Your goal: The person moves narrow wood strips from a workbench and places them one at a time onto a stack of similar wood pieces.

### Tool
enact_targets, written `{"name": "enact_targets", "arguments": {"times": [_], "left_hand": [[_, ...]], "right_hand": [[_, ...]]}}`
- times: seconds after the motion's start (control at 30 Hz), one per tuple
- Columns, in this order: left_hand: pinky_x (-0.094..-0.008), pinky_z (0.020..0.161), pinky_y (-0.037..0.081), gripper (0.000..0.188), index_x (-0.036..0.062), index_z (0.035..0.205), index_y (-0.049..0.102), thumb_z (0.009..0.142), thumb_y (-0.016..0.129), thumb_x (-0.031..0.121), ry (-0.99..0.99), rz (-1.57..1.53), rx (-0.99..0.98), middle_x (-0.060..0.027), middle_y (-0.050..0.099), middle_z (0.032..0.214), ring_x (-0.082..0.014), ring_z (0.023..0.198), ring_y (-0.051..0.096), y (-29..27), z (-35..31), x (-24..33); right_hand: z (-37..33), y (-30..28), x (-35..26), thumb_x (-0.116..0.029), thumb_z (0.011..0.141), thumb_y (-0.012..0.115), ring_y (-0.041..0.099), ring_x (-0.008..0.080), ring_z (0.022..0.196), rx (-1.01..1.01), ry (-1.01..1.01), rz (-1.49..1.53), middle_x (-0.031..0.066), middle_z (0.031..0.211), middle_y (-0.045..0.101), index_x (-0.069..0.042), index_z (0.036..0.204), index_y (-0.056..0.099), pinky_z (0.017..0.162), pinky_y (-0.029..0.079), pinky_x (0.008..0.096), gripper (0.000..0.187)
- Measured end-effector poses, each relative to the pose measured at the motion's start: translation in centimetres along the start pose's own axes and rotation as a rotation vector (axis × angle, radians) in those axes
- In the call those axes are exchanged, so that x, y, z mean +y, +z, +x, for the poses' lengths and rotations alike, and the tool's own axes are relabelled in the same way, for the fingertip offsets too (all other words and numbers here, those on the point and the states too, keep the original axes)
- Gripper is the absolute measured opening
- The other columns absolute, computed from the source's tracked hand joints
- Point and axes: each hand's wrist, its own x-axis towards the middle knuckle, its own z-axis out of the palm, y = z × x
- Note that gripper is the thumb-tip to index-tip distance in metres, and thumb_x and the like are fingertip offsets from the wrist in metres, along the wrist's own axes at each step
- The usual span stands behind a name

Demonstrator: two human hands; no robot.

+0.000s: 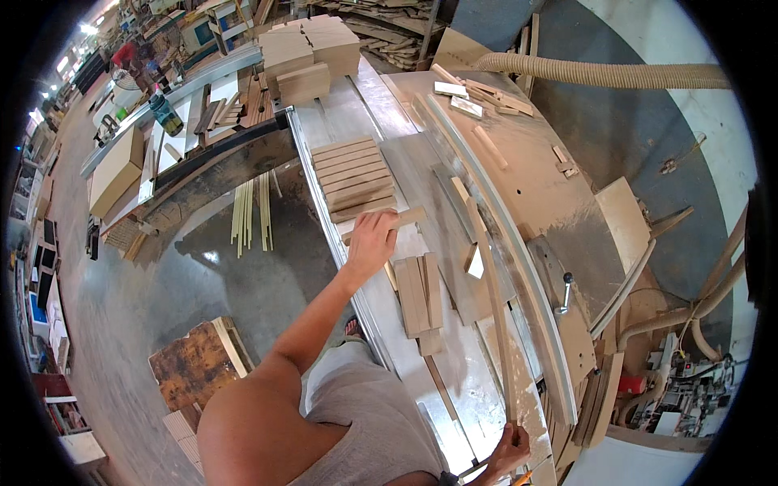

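Fingers point(387, 220) of the left hand point(371, 241) curl over one end of a short strip point(387, 220), pinching it where it lies crosswise on the tabletop point(454, 381), just below a row of slats point(353, 178). That strip is pale, flat and narrow, with square-cut ends. The slats above it are the same tan wood, laid side by side like steps near the tabletop's left edge. Further up, at the far end, stand stacked blocks point(308, 50). Just right of the left hand lie a few boards point(420, 293), parallel and touching, with a thin dark strip running on below them toward the near edge.

Right again, a long lath point(491, 300) stretches from the middle of the tabletop down to the near right corner. It is slim, brown and slightly bowed. Its near end sits in the right hand point(509, 451), whose fingers are closed round it. Beside the lath runs a pale fence point(519, 267), curved by the lens. A ribbed hose point(600, 74) crosses above the far right corner.
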Motion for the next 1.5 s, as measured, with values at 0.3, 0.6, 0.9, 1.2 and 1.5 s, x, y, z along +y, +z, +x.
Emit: {"name": "enact_targets", "arguments": {"times": [0.3, 0.6, 0.9, 1.2, 1.5], "left_hand": [[-0.0437, 0.089, 0.044, 0.027, 0.0075, 0.109, 0.060, 0.081, 0.060, 0.007, -0.026, 0.234, -0.348, -0.0116, 0.062, 0.108, -0.0328, 0.101, 0.058, 4.6, -1.8, -6.7], [-0.0402, 0.089, 0.040, 0.021, 0.0089, 0.099, 0.064, 0.079, 0.058, 0.009, -0.012, 0.481, -0.121, -0.0060, 0.057, 0.102, -0.0249, 0.103, 0.053, 6.0, -0.8, -9.8], [-0.0400, 0.086, 0.040, 0.021, 0.0091, 0.097, 0.063, 0.076, 0.060, 0.007, -0.098, 0.540, -0.205, -0.0069, 0.059, 0.099, -0.0249, 0.101, 0.055, 6.0, 0.2, -10.5], [-0.0432, 0.070, 0.050, 0.037, -0.0002, 0.097, 0.060, 0.082, 0.071, 0.032, -0.442, -0.041, -0.047, -0.0165, 0.064, 0.090, -0.0345, 0.082, 0.064, 3.9, -5.5, -0.6], [-0.0330, 0.056, 0.051, 0.046, -0.0051, 0.101, 0.059, 0.083, 0.073, 0.035, -0.827, -0.245, -0.331, -0.0105, 0.064, 0.071, -0.0190, 0.060, 0.064, 4.8, -14.1, 3.7]], "right_hand": [[-2.2, 0.0, 2.6, -0.017, 0.077, 0.076, 0.045, 0.0169, 0.051, 0.053, 0.047, -0.003, 0.0083, 0.058, 0.057, 0.005, 0.077, 0.066, 0.047, 0.036, 0.0357, 0.024], [-3.4, -0.8, 2.2, -0.020, 0.073, 0.080, 0.058, 0.0212, 0.055, 0.013, 0.101, -0.024, 0.0104, 0.063, 0.063, 0.003, 0.082, 0.069, 0.053, 0.046, 0.0366, 0.026], [-3.8, -0.5, 2.8, -0.018, 0.072, 0.077, 0.051, 0.0179, 0.048, 0.049, 0.022, -0.046, 0.0080, 0.056, 0.059, 0.001, 0.076, 0.068, 0.047, 0.040, 0.0344, 0.021], [-5.1, 0.0, 3.5, -0.021, 0.073, 0.078, 0.055, 0.0179, 0.049, 0.080, 0.113, 0.037, 0.0087, 0.058, 0.062, -0.002, 0.074, 0.068, 0.049, 0.043, 0.0323, 0.022], [-5.1, -1.2, 3.9, -0.021, 0.074, 0.076, 0.056, 0.0187, 0.050, -0.036, 0.164, -0.012, 0.0093, 0.058, 0.063, -0.003, 0.078, 0.071, 0.050, 0.043, 0.0351, 0.019]]}}
